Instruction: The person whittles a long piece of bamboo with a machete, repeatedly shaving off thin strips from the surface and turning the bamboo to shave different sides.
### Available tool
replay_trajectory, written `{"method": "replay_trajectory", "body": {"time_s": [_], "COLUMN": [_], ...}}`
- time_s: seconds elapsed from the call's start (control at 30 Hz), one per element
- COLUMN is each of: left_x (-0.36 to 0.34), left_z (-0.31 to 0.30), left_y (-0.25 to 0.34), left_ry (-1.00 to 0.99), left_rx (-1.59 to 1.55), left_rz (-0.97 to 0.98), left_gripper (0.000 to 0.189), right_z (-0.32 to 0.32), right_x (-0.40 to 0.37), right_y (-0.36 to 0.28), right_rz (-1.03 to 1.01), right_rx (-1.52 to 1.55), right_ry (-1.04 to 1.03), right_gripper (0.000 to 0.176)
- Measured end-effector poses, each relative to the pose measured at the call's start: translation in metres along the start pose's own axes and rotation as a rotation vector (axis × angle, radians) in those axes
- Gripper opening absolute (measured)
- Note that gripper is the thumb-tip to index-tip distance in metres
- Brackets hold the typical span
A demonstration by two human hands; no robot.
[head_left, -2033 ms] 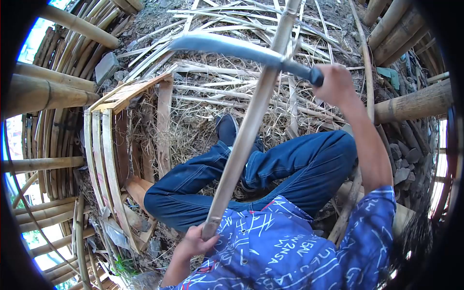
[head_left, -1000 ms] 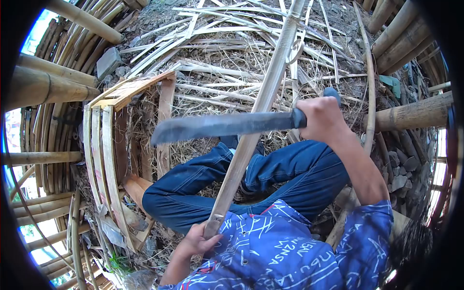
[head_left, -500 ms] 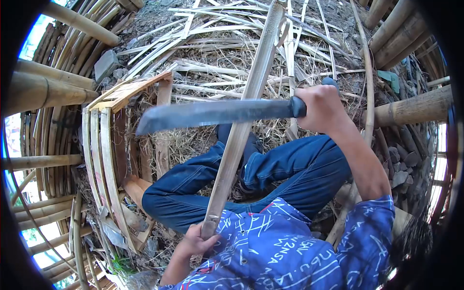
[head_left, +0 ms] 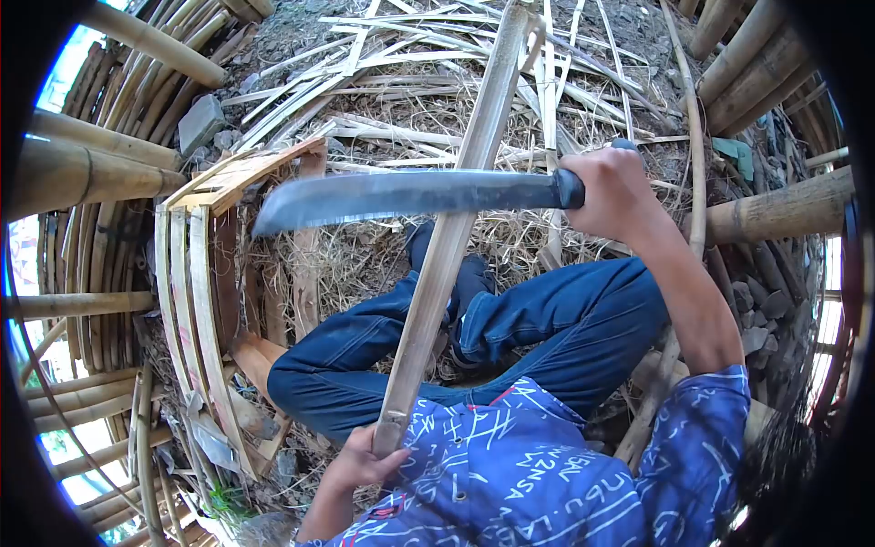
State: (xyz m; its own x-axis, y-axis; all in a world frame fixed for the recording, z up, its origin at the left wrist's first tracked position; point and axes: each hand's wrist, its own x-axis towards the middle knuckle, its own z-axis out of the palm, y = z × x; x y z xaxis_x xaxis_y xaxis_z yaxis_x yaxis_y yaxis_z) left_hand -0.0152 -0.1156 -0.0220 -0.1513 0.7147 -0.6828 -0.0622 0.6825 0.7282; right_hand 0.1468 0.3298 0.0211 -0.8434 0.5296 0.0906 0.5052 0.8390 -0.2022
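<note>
My right hand [head_left: 609, 193] is closed around the black handle of a machete [head_left: 392, 195], held out over my lap. The blade points left, lies crosswise over a long split bamboo strip [head_left: 425, 328] and overlaps it in this view. My left hand [head_left: 367, 460] grips the near end of the strip close to my belly, thumb on top. From there the strip slants up and away between my legs, its far end over the ground ahead. A torn sliver [head_left: 532, 47] stands off its edge near the far end.
Thin bamboo slats [head_left: 401, 84] lie scattered on the ground ahead. To my left stands a slatted wooden crate [head_left: 202, 273], with a grey block [head_left: 200, 124] beyond it. Bamboo poles [head_left: 784, 208] flank both sides. Stones [head_left: 755, 339] lie to the right.
The machete has shifted slightly away from me and to the right, still across the bamboo strip. My left hand keeps its grip, and the strip has moved only a little.
</note>
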Motion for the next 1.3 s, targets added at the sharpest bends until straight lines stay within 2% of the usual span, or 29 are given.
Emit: {"method": "replay_trajectory", "body": {"time_s": [0.1,0.17,0.37,0.43,0.5,0.57,0.6,0.63,0.67,0.73,0.77,0.83,0.9,0.93,1.03,1.17,1.23,1.3], "left_x": [-0.012,-0.024,-0.013,-0.01,-0.01,-0.019,-0.02,-0.023,-0.026,-0.014,-0.008,-0.008,-0.005,-0.005,-0.007,-0.011,-0.016,-0.02], "left_z": [0.0,0.01,0.0,-0.001,-0.007,-0.008,-0.006,-0.001,0.003,-0.001,-0.005,-0.008,-0.008,-0.009,-0.009,-0.017,-0.019,-0.017], "left_y": [0.014,0.029,0.004,0.003,0.007,0.001,0.007,0.019,0.026,0.022,0.02,0.017,0.018,0.021,0.033,0.019,0.011,0.013], "left_ry": [-0.099,-0.065,-0.111,-0.062,-0.079,-0.124,-0.129,-0.117,-0.1,-0.103,-0.128,-0.154,-0.119,-0.136,-0.089,-0.111,-0.149,-0.155], "left_rx": [0.131,0.017,0.018,-0.014,0.006,0.034,0.037,0.006,-0.031,-0.039,-0.025,-0.01,0.017,-0.061,-0.112,-0.144,-0.149,-0.151], "left_rz": [-0.057,-0.006,-0.09,-0.05,-0.06,-0.077,-0.08,0.005,0.089,0.033,-0.038,-0.045,0.034,-0.074,-0.112,-0.138,-0.096,-0.095], "left_gripper": [0.026,0.027,0.025,0.024,0.024,0.024,0.024,0.024,0.024,0.025,0.025,0.024,0.023,0.02,0.019,0.018,0.019,0.02], "right_z": [0.002,-0.012,-0.022,-0.011,-0.014,-0.009,-0.014,-0.013,-0.012,-0.027,-0.031,-0.032,-0.029,-0.026,-0.013,-0.007,-0.007,-0.015], "right_x": [0.02,0.045,0.044,0.026,0.019,0.026,0.036,0.041,0.044,0.062,0.062,0.049,0.04,0.033,0.014,-0.001,0.005,0.012], "right_y": [0.042,0.087,0.052,0.04,0.026,0.053,0.076,0.099,0.12,0.113,0.106,0.086,0.074,0.067,0.052,0.049,0.077,0.11], "right_rz": [0.123,0.409,0.228,0.023,0.007,0.109,0.295,0.297,0.306,0.28,0.308,0.362,0.285,0.248,0.163,0.131,0.263,0.459], "right_rx": [-0.147,-0.092,-0.099,-0.062,-0.055,-0.213,-0.117,-0.114,-0.184,-0.265,-0.231,-0.2,-0.184,-0.203,-0.268,-0.154,-0.284,-0.158], "right_ry": [0.05,0.09,0.169,0.179,0.042,0.08,0.071,0.069,0.157,0.27,0.206,0.128,0.101,0.115,0.143,0.151,0.114,0.154], "right_gripper": [0.014,0.016,0.016,0.012,0.012,0.018,0.018,0.018,0.018,0.019,0.02,0.02,0.019,0.017,0.015,0.013,0.016,0.02]}}
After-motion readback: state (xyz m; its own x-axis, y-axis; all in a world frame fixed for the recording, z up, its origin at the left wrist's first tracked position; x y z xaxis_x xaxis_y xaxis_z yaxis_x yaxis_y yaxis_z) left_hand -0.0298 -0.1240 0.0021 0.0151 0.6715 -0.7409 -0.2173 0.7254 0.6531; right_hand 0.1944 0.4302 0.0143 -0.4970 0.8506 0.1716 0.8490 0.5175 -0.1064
